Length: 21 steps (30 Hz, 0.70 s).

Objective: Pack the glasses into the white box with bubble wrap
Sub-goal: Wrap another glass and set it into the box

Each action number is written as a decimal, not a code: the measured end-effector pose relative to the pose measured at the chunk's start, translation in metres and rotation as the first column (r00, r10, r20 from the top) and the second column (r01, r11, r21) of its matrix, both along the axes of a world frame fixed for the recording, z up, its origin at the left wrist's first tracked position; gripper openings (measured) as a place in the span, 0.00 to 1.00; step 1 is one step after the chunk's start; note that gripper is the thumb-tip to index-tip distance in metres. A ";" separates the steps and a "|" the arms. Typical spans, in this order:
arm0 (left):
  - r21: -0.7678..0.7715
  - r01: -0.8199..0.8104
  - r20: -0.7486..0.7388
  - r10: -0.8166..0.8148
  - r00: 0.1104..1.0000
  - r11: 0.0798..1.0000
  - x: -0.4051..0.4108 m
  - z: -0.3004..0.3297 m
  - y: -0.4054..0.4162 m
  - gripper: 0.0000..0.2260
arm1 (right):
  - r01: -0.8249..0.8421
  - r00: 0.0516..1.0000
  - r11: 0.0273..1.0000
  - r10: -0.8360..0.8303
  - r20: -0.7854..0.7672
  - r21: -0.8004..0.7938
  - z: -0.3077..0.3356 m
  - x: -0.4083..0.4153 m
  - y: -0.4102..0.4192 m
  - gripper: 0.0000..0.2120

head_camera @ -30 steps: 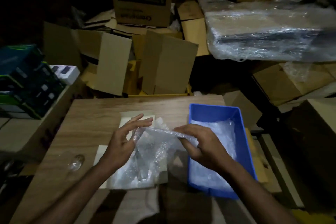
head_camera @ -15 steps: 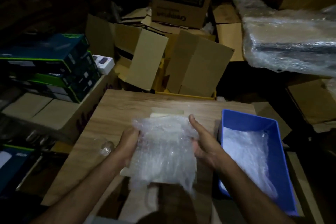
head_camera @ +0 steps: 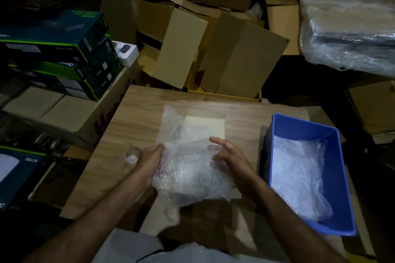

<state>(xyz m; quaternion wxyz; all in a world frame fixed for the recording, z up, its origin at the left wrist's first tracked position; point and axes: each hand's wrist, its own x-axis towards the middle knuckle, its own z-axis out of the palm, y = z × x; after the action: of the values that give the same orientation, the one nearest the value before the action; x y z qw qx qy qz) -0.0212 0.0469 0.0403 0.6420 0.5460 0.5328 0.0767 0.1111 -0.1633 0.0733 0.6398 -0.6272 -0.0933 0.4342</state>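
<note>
A sheet of bubble wrap [head_camera: 190, 168] lies bunched over the open white box [head_camera: 205, 124] in the middle of the wooden table [head_camera: 139, 109]. My left hand [head_camera: 147, 160] grips the wrap's left edge. My right hand [head_camera: 230, 156] touches its right side with the fingers spread and loosely bent. A clear glass [head_camera: 131, 153] lies on the table just left of my left hand. Whether a glass sits under the wrap is hidden.
A blue plastic bin [head_camera: 339, 177] holding more bubble wrap stands at the table's right. Open cardboard boxes [head_camera: 224, 55] crowd behind the table. Stacked dark product boxes [head_camera: 59, 53] sit at the left, and a plastic-wrapped bundle [head_camera: 350, 34] at the upper right.
The bubble wrap has come down from being held up and spread to lying over the white box. My right hand has loosened its hold on the wrap's edge.
</note>
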 end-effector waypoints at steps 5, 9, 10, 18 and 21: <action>0.136 -0.001 0.084 -0.011 0.996 0.991 -0.002 0.008 -0.001 0.17 | 0.085 0.996 0.994 -0.084 0.017 -0.071 -0.012 -0.002 0.003 0.10; 0.247 0.122 0.235 -0.181 0.955 0.961 -0.010 0.019 0.005 0.27 | 0.167 0.982 0.984 -0.161 0.099 -0.063 -0.013 -0.005 0.006 0.08; 0.262 0.171 0.256 -0.239 0.937 0.950 -0.011 0.023 0.008 0.24 | 0.150 0.981 0.987 -0.142 0.131 -0.052 -0.012 -0.004 0.005 0.12; 0.314 0.530 0.089 -0.580 0.809 0.788 -0.026 0.043 0.027 0.35 | -0.013 0.895 0.977 0.107 0.433 -0.214 -0.003 0.007 -0.002 0.29; 0.457 0.565 -0.103 -0.590 0.801 0.687 -0.019 0.047 0.023 0.28 | -0.020 0.773 0.924 0.257 0.580 -0.383 0.004 0.012 0.000 0.27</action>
<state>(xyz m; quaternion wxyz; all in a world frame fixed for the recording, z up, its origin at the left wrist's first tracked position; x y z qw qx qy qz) -0.0398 0.0695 0.0869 0.4964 0.8207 0.2826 0.0105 0.1233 -0.1635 0.0776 0.4148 -0.8307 -0.2652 0.2599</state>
